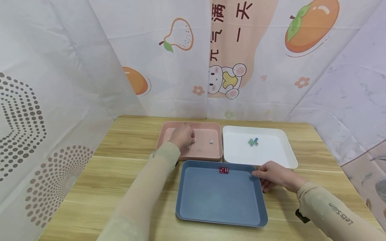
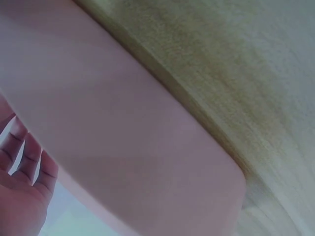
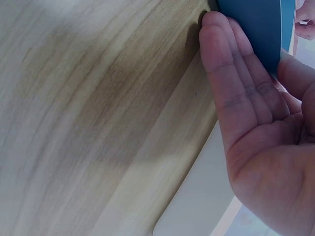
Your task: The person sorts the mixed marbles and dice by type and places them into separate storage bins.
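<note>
My left hand (image 1: 182, 135) reaches down into the pink tray (image 1: 208, 126), fingertips beside a white die (image 1: 194, 140). Whether they pinch it cannot be told; in the left wrist view the tray wall hides the fingertips. A second white die (image 1: 189, 146) lies just below the hand, and another white die (image 1: 211, 142) sits farther right. My right hand (image 1: 275, 175) grips the blue tray (image 1: 223, 204) at its upper right corner, thumb over the rim and fingers against the outer wall. Red dice (image 1: 224, 170) lie side by side near that tray's far edge.
Behind my right hand stands a white tray (image 1: 271, 147) with a small cluster of green and blue translucent pieces (image 1: 253, 142). All three trays rest close together on a wooden table (image 1: 120, 167). A printed curtain (image 1: 169, 83) hangs along the table's back edge.
</note>
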Demonstrator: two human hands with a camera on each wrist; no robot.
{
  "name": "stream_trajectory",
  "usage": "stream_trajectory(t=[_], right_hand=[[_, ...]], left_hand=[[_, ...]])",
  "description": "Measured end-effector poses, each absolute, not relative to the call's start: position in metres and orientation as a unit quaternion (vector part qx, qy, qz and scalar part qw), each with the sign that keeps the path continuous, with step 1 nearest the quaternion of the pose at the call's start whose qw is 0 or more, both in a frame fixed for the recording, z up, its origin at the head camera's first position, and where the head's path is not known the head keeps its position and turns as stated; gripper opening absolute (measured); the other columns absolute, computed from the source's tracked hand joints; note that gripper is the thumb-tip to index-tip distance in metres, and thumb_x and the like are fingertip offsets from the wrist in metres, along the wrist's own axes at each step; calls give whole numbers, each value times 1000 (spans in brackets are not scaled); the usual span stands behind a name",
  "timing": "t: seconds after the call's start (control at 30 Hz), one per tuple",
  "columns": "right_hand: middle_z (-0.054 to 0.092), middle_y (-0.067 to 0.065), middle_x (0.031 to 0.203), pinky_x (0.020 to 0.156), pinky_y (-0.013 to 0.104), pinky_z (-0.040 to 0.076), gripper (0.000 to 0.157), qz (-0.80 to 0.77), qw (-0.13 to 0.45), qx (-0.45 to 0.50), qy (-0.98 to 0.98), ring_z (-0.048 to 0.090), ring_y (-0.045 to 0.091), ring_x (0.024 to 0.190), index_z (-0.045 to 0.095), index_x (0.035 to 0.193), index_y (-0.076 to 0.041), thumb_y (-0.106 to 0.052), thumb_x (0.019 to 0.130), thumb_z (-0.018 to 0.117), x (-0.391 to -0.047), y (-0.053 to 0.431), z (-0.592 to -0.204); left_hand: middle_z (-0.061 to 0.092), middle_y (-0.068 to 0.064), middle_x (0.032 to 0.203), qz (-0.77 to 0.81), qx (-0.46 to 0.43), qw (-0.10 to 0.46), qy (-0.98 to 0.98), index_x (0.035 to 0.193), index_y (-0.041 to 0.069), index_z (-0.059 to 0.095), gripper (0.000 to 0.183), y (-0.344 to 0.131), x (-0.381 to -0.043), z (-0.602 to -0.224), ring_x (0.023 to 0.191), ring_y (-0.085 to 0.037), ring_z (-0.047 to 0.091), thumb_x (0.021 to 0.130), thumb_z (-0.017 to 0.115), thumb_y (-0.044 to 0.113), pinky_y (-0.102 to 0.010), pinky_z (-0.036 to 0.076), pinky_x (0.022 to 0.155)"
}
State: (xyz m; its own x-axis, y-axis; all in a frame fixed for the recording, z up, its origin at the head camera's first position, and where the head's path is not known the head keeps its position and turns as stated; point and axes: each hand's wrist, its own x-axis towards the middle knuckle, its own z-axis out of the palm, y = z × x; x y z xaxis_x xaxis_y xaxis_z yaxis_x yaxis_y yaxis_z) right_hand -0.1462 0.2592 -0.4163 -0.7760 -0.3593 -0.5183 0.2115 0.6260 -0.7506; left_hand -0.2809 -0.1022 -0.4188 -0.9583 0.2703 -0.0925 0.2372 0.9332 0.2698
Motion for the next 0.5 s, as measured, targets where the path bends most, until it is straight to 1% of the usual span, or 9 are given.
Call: stream_trajectory(t=[0.1, 0.2, 0.3, 0.5], right_hand=[[71, 8, 74, 66, 37, 64, 35, -432, 331, -45, 838, 69, 21, 68, 65, 82, -1, -29, 103, 62, -146, 259, -416], [70, 8, 74, 66, 38, 63, 35, -433, 330, -45, 838, 69, 21, 67, 65, 82, -1, -29, 103, 63, -146, 259, -416], [70, 8, 74, 66, 38, 63, 35, -433, 330, -45, 838, 69, 21, 67, 65, 81, -1, -28, 103, 62, -146, 259, -416], [70, 8, 74, 66, 37, 63, 35, -429, 332, -42, 839, 69, 20, 68, 65, 82, -1, -29, 103, 62, -146, 260, -416]], left_hand=[[63, -2, 103, 114, 137, 61, 982, 80, 13, 79, 9, -102, -280, -419, 103, -21, 53, 88, 81, 16, -37, 50, 96], [63, -2, 101, 105, 142, 61, 982, 79, 13, 78, 10, -103, -281, -419, 101, -21, 52, 88, 81, 16, -37, 50, 96], [63, -1, 99, 100, 144, 62, 983, 80, 14, 78, 8, -103, -281, -419, 100, -20, 52, 87, 82, 17, -37, 49, 96], [65, 1, 101, 106, 144, 65, 982, 83, 15, 80, 5, -102, -279, -418, 104, -19, 52, 85, 84, 18, -37, 47, 100]])
